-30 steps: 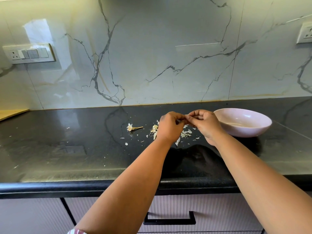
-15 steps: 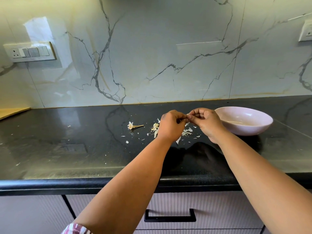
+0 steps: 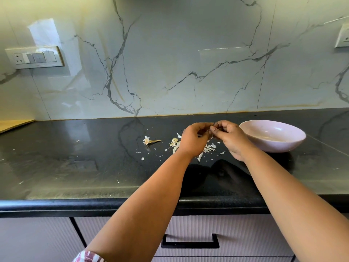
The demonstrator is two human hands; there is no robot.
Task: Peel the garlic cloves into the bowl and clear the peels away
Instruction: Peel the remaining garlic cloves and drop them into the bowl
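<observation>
At the bottom of the frame, a pale ribbed drawer (image 3: 222, 237) with a black handle (image 3: 190, 242) sits under the rounded black edge of the counter (image 3: 75, 176), and a scrap of your striped sleeve (image 3: 87, 257) shows at the lower left. Your two bare forearms reach up from there across the dark, glossy worktop and meet right of centre. Your left hand (image 3: 192, 138) and your right hand (image 3: 229, 138) are both curled, fingertips touching one another just above the counter, pinching something small between them; it is hidden by the fingers, so you cannot tell from this view whether it is a garlic clove. Directly beneath and between your hands lies a scatter of white garlic peels (image 3: 208, 148), with more flakes trailing left across the middle of the frame. Just left of that scatter rests a bare garlic stem (image 3: 149, 141) with a papery tuft at its left end. To the right of your right hand, near but apart from it, stands the pale pink bowl (image 3: 294, 137), upright on the counter; what it holds cannot be made out. Behind everything rises a grey-veined marble wall (image 3: 179, 63), carrying a switch panel (image 3: 35, 57) at the upper left and a socket (image 3: 342, 36) at the upper right edge.
</observation>
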